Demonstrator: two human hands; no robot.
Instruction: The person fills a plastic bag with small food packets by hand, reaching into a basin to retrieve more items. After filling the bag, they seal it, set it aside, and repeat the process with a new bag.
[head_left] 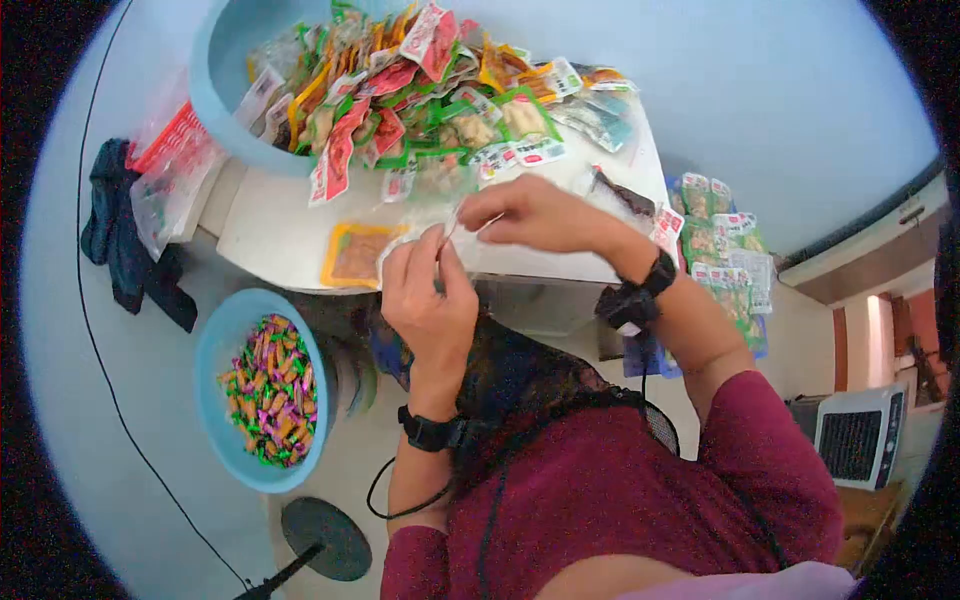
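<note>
My left hand [428, 300] is over the front edge of the white table, its thumb and fingers pinched together. Just to its right, my right hand [535, 217] is also closed in a pinch, palm down. Something thin and pale shows between the fingertips of both hands, too small to name. Beside my left hand lies a yellow-edged food packet [357, 256] with brownish contents. Beyond my hands is a heap of sealed snack packets [390, 95] with green, red and yellow edging. A dark packet [622, 193] rests near my right wrist.
A large blue tub [222, 125] lies tipped on the white table [285, 235], packets spilling out. Below left stands a blue basin [208, 395] of small colourful wrapped pieces. More packets fill a blue crate [640, 357] at right. A round black stand base [327, 538] is on the floor.
</note>
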